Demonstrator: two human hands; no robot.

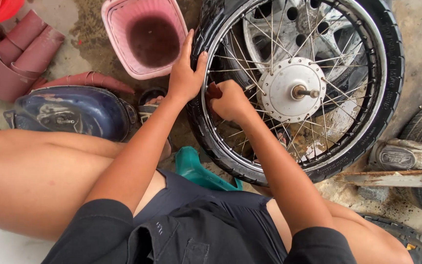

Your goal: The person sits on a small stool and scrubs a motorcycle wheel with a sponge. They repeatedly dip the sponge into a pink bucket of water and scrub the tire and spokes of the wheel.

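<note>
L hand [185, 73] grips tyre [391, 73]; R hand [229, 101] maybe rubbing rim [367, 29].

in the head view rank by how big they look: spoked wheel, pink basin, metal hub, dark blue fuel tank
1. spoked wheel, held at its tyre by the left hand
2. dark blue fuel tank and pink basin: look alike, and the basin is cut off by the frame
3. metal hub, beside the right hand

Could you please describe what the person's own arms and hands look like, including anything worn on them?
Both arms are bare from the short black sleeves down. The left hand and right hand wear no gloves, and no rings, watch or bracelets show. The sleeves are plain dark fabric, ending above the elbows.
</note>
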